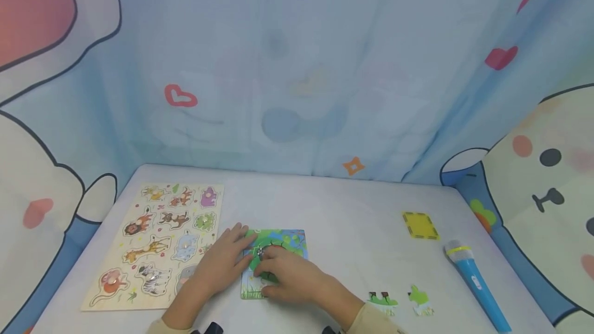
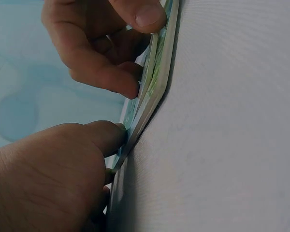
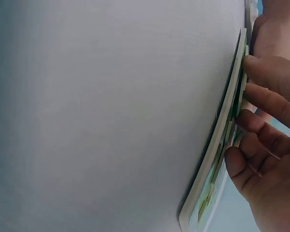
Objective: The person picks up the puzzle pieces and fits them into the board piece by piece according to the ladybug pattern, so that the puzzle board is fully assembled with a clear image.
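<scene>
A small jigsaw board (image 1: 252, 293) with a green and blue picture lies on the table in front of me. My left hand (image 1: 225, 262) rests at its left edge, thumb and fingertips on the border. Over the middle of the board, my right hand (image 1: 292, 274) has bent fingers on a jigsaw piece (image 2: 152, 67), which sits slightly raised at one side in the left wrist view. The right fingertips (image 3: 234, 159) touch the picture side of the board. Much of the picture is hidden beneath that hand.
To the left lies a wooden animal peg puzzle (image 1: 164, 259), its lower right corner under the left forearm. Two loose jigsaw pieces (image 1: 382, 300) (image 1: 419, 297) lie right of the right forearm. Farther right are a yellow square frame (image 1: 420, 225) and a blue toy microphone (image 1: 480, 287). A printed curtain (image 1: 297, 66) hangs behind.
</scene>
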`<action>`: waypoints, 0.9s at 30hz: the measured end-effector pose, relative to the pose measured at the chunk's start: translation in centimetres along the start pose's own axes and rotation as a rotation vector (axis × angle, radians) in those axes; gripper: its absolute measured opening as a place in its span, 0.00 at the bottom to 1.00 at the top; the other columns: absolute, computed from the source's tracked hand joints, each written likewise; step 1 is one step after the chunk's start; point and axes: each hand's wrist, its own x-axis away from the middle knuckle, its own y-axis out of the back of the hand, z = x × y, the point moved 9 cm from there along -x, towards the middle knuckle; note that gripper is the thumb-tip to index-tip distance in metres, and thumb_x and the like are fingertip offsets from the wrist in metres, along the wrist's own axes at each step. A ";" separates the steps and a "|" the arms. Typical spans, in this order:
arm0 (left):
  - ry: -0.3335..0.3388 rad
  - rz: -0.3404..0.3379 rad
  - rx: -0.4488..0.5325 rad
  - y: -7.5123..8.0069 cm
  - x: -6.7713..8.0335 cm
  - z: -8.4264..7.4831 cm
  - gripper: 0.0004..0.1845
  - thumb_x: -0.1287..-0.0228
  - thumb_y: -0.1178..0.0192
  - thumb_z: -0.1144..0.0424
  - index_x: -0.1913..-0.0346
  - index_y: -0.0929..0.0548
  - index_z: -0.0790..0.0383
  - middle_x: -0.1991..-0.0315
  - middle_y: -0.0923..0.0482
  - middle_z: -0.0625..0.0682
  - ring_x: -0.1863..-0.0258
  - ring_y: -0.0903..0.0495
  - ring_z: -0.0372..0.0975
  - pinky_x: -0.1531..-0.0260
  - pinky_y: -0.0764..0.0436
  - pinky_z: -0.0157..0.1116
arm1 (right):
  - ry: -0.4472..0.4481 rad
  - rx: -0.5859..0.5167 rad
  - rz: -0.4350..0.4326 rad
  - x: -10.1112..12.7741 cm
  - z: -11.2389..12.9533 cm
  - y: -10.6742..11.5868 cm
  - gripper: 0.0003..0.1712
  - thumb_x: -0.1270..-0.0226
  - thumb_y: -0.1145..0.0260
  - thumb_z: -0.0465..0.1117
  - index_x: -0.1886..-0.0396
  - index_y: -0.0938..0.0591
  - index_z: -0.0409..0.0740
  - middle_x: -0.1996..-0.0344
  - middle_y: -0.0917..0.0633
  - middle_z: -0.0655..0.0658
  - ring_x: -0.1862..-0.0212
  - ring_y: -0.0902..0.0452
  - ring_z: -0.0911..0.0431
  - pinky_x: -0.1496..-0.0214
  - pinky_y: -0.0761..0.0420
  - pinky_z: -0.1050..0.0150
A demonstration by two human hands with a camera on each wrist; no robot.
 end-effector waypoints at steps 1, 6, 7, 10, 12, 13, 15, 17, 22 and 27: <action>-0.003 0.000 0.000 0.0 0.0 0.0 0.24 0.32 0.39 0.56 0.36 0.23 0.60 0.33 0.31 0.60 0.29 0.40 0.54 0.28 0.43 0.50 | 0.000 0.007 0.002 0.0 0.0 0.1 0.18 0.40 0.27 0.51 0.50 0.15 0.57 0.53 0.23 0.59 0.47 0.28 0.65 0.43 0.24 0.69; -0.002 0.012 -0.014 0.0 -0.1 0.1 0.25 0.32 0.40 0.55 0.35 0.24 0.59 0.32 0.32 0.59 0.29 0.41 0.53 0.28 0.44 0.49 | 0.022 0.024 0.008 -0.2 0.1 0.1 0.16 0.39 0.28 0.50 0.51 0.14 0.56 0.54 0.22 0.60 0.49 0.27 0.66 0.44 0.24 0.71; 0.000 0.015 -0.017 -0.1 -0.1 0.1 0.25 0.32 0.40 0.54 0.35 0.24 0.58 0.32 0.32 0.58 0.28 0.41 0.52 0.28 0.45 0.48 | 0.028 0.027 0.007 -0.3 0.1 0.1 0.16 0.39 0.28 0.50 0.52 0.14 0.56 0.55 0.22 0.60 0.50 0.27 0.67 0.44 0.24 0.71; 0.009 0.019 -0.019 -0.1 -0.1 0.2 0.25 0.32 0.40 0.53 0.34 0.24 0.56 0.32 0.32 0.57 0.28 0.42 0.51 0.28 0.45 0.47 | 0.038 0.037 0.003 -0.4 0.0 0.0 0.14 0.39 0.28 0.49 0.53 0.14 0.56 0.56 0.22 0.61 0.52 0.27 0.68 0.46 0.24 0.72; 0.014 0.022 -0.016 -0.2 0.0 0.3 0.26 0.33 0.39 0.53 0.34 0.24 0.56 0.32 0.32 0.57 0.28 0.42 0.51 0.28 0.45 0.47 | 0.037 0.044 0.002 -0.5 0.0 0.0 0.14 0.39 0.27 0.49 0.54 0.14 0.57 0.56 0.22 0.61 0.51 0.27 0.67 0.45 0.24 0.72; 0.015 0.022 -0.015 -0.2 0.0 0.2 0.26 0.33 0.39 0.54 0.34 0.24 0.57 0.32 0.32 0.57 0.28 0.42 0.51 0.28 0.45 0.47 | 0.034 0.047 0.003 -0.5 0.0 0.0 0.14 0.40 0.27 0.50 0.54 0.14 0.57 0.56 0.22 0.61 0.51 0.27 0.67 0.45 0.24 0.72; 0.018 0.029 -0.016 -0.2 0.0 0.2 0.25 0.33 0.40 0.56 0.34 0.25 0.57 0.31 0.33 0.57 0.28 0.42 0.51 0.28 0.45 0.47 | 0.035 0.054 0.003 -0.5 -0.1 0.0 0.14 0.40 0.27 0.50 0.54 0.14 0.58 0.55 0.22 0.61 0.51 0.26 0.67 0.44 0.24 0.71; 0.018 0.038 -0.014 -0.2 0.0 0.2 0.24 0.32 0.41 0.59 0.33 0.25 0.57 0.31 0.33 0.56 0.28 0.43 0.50 0.27 0.46 0.47 | 0.049 0.056 0.001 -0.4 -0.1 0.1 0.15 0.40 0.27 0.49 0.53 0.14 0.57 0.54 0.22 0.61 0.50 0.26 0.66 0.44 0.24 0.71; 0.013 0.048 -0.019 -0.3 -0.1 0.1 0.25 0.32 0.43 0.61 0.33 0.27 0.63 0.30 0.34 0.57 0.28 0.43 0.49 0.27 0.46 0.46 | 0.078 0.052 0.022 0.4 -0.3 0.0 0.21 0.40 0.27 0.47 0.46 0.16 0.56 0.48 0.22 0.58 0.43 0.28 0.63 0.37 0.28 0.67; 0.038 0.063 -0.015 -0.2 0.0 0.3 0.31 0.37 0.40 0.57 0.32 0.29 0.64 0.30 0.35 0.56 0.27 0.43 0.48 0.28 0.45 0.46 | 0.070 0.052 0.042 1.2 -0.6 -0.3 0.25 0.38 0.29 0.47 0.40 0.19 0.56 0.40 0.23 0.54 0.34 0.32 0.59 0.31 0.32 0.59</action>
